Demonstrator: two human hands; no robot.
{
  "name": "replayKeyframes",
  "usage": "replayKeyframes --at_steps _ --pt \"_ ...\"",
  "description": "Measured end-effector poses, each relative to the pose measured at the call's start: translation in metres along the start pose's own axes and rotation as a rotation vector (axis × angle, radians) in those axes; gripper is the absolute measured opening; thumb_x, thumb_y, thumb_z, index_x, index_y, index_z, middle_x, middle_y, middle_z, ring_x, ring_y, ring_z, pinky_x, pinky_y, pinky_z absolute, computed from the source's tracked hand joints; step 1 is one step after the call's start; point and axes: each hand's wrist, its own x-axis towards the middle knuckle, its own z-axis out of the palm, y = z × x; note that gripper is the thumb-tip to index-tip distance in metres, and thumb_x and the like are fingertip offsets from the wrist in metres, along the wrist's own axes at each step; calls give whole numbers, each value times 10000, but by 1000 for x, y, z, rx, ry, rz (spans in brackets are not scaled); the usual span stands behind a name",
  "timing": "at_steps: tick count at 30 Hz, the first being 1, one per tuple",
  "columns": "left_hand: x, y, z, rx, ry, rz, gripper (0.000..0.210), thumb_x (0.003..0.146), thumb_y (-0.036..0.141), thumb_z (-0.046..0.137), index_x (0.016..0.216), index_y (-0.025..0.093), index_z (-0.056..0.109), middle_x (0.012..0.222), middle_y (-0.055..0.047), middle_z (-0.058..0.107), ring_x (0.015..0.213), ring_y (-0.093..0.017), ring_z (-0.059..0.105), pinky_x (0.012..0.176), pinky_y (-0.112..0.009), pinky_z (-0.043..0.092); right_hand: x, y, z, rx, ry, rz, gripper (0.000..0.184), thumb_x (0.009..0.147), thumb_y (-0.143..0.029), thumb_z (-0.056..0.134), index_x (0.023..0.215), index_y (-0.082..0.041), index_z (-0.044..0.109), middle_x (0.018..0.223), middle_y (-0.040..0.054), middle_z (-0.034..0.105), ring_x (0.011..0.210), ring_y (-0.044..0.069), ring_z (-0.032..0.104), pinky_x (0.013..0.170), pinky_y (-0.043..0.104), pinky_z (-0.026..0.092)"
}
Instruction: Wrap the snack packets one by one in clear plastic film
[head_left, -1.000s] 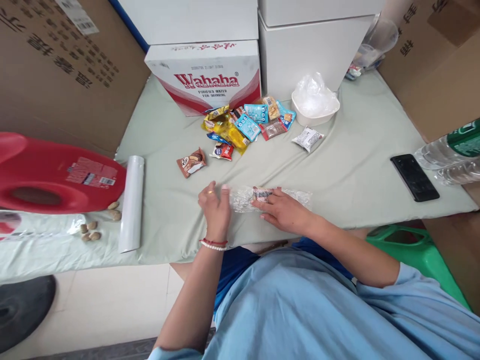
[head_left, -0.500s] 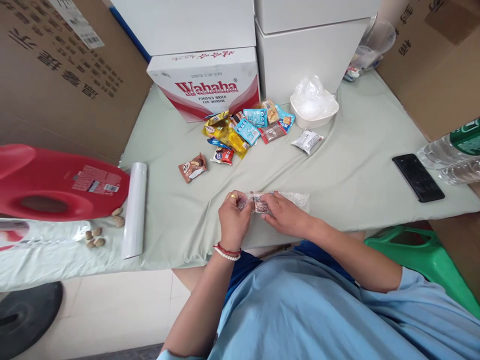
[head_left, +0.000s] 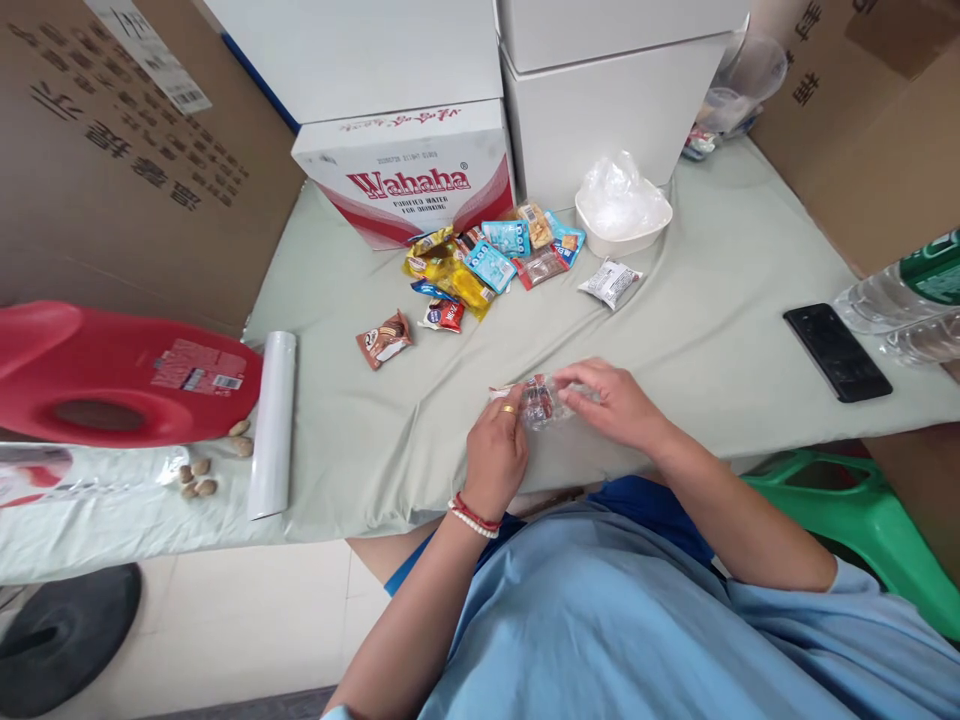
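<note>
A small brown-and-red snack packet (head_left: 537,392) lies on the cloth near the table's front edge, wrapped in crinkled clear plastic (head_left: 541,418). My left hand (head_left: 498,442), with a ring on one finger, is closed on the left part of this bundle and presses it against the table. At the bundle's right end, my right hand (head_left: 611,405) has its fingers bent round the edge of the clear plastic. The exact contact of those fingertips is hard to make out. Further back is a pile of small snack packets (head_left: 491,265), with a brown packet (head_left: 385,340) apart to its left.
A white bowl (head_left: 622,240) with a clear bag stands behind a silver packet (head_left: 611,283). At right are a phone (head_left: 836,352) and bottles (head_left: 892,295). A white roll (head_left: 272,425), red jug (head_left: 135,375) and several nuts (head_left: 199,478) lie left. Boxes (head_left: 409,180) line the back.
The clear plastic that stretched out to the right is now gathered close to the packet. My left hand has shifted right onto the bundle, and my right hand has drawn back to its right end.
</note>
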Motion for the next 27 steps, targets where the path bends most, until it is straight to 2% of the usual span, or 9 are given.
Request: replayKeyframes --at_steps 2,4,8,12,15,17,20,22,27 --pt "2 -1 2 42 3 -44 506 985 111 435 1461 184 588 1172 -93 786 1067 -233 741 969 -380 577 0 13 -2 -170 77 151 420 973 -335 681 1357 -165 685 1215 135 744 1201 323 608 1066 472 486" --pt "5 2 2 98 14 -89 440 999 155 486 1411 203 634 1121 -79 800 1012 -245 745 922 -376 576 0 25 3 -306 41 261 498 912 -354 755 1357 -145 678 1182 161 729 1183 361 575 1038 502 481" --pt "11 7 4 200 75 -107 231 1001 241 582 1155 237 755 1028 -79 794 964 -288 679 837 -397 544 -3 39 17 -309 18 358 229 919 -370 731 1064 -193 751 1019 119 698 1060 327 565 956 465 490" --pt "14 2 10 211 178 -165 253 896 272 728 1140 207 714 1056 -109 703 1007 -312 599 899 -436 527 -3 38 21 -175 127 304 152 889 -346 741 964 -217 713 1125 103 660 1100 283 585 970 418 496" --pt "16 -7 15 172 279 -258 578 785 342 830 1287 157 610 1234 -156 610 1177 -344 561 1062 -510 482 1 35 18 -106 156 326 365 935 -440 701 1206 -198 670 1254 130 652 1051 251 637 911 379 524" --pt "18 -11 18 153 250 -358 686 736 399 858 1310 153 576 1277 -168 589 1259 -372 534 1119 -547 444 6 34 17 -117 125 406 478 958 -475 673 1331 -180 624 1139 117 695 934 240 654 840 359 525" --pt "22 -12 19 160 104 -515 571 743 482 831 1175 175 618 1256 -163 599 1260 -400 547 1100 -563 453 10 32 16 -148 -8 407 276 977 -381 635 1166 -194 710 936 62 690 834 218 644 778 319 500" --pt "24 -8 19 173 51 -554 500 762 499 807 1114 192 626 1234 -155 603 1249 -410 555 1069 -567 473 8 28 17 -156 -30 355 173 979 -303 603 1023 -200 735 942 55 669 806 195 633 759 300 489" --pt "21 5 22 170 166 -399 417 790 355 776 1141 194 620 1203 -149 598 1202 -370 575 1054 -537 488 -9 7 26 -212 7 237 229 990 -197 561 1121 -207 750 988 75 680 892 216 650 808 309 504"
